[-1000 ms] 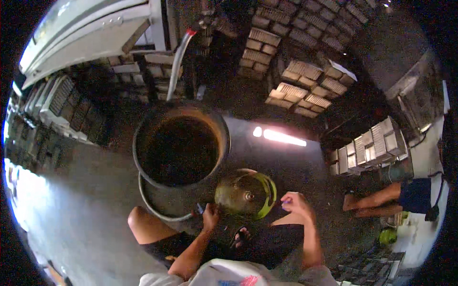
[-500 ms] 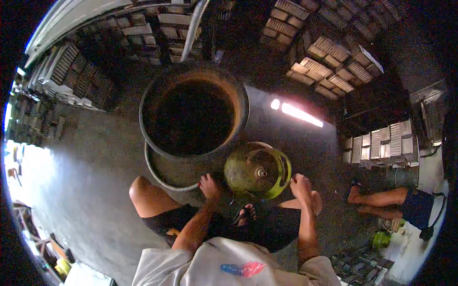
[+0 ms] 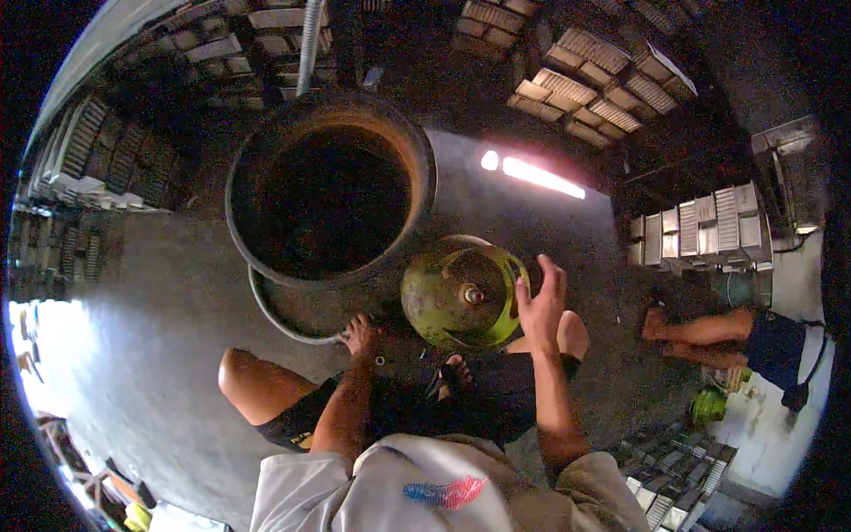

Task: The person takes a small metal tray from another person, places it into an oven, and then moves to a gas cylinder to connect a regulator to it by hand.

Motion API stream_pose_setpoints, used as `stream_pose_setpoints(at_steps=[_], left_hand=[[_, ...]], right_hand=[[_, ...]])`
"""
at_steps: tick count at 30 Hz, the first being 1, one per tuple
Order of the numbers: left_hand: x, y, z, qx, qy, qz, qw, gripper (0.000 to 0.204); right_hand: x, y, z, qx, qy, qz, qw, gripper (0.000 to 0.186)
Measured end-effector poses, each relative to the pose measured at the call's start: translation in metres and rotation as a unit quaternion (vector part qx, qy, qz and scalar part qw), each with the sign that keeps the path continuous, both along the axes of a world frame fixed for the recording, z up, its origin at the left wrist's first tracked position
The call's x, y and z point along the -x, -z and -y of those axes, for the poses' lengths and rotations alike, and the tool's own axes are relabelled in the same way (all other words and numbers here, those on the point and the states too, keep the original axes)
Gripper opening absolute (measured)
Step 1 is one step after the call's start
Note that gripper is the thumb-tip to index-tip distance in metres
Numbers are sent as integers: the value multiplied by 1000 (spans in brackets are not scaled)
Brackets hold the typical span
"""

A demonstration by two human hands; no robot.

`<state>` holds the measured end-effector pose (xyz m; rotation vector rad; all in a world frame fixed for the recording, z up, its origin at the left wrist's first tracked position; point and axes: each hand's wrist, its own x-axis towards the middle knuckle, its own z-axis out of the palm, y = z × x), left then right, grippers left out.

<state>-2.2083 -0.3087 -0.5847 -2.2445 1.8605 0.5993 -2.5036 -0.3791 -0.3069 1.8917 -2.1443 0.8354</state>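
A greenish-yellow gas cylinder [image 3: 434, 297] stands upright between my knees, its collar and brass valve [image 3: 473, 294] facing up. My right hand [image 3: 542, 306] is open at the cylinder's right side, thumb and fingers apart, with the thumb close to the collar. Whether it touches is unclear. My left hand [image 3: 361, 338] reaches down at the rim of a low round basin [image 3: 282, 324], its fingers somewhat bent and spread. A small pale ring [image 3: 379, 361] shows beside that hand on a dark background. Behind the cylinder rises a large, rusty-walled round vat [image 3: 420, 168].
Stacked ridged metal boxes [image 3: 594, 84] line the far side, with another stack [image 3: 700, 226] at the right. Another person's legs [image 3: 709, 337] extend in from the right, near a second green cylinder [image 3: 708, 404]. A strip of light [image 3: 542, 177] falls across the floor.
My right hand has risen from beside the collar and its fingers have opened. My left hand has shifted slightly along the basin rim. The whole view has shifted a little.
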Motion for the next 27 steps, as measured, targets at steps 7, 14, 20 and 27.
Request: stream_pose_setpoints(at_steps=[7, 14, 20, 27], left_hand=[[-29, 8, 5, -56, 134, -1, 989, 61], [-57, -18, 15, -166, 162, -182, 955, 69], [-74, -122, 6, -38, 278, -242, 929, 61], [-66, -261, 2, -25, 340, -212, 916, 44]], right_hand=[[6, 42, 24, -282, 100, 192, 935, 36], [-5, 29, 35, -257, -6, 152, 954, 32], [-24, 24, 47, -277, -140, 121, 943, 25], [-43, 20, 40, -299, -178, 111, 931, 35]])
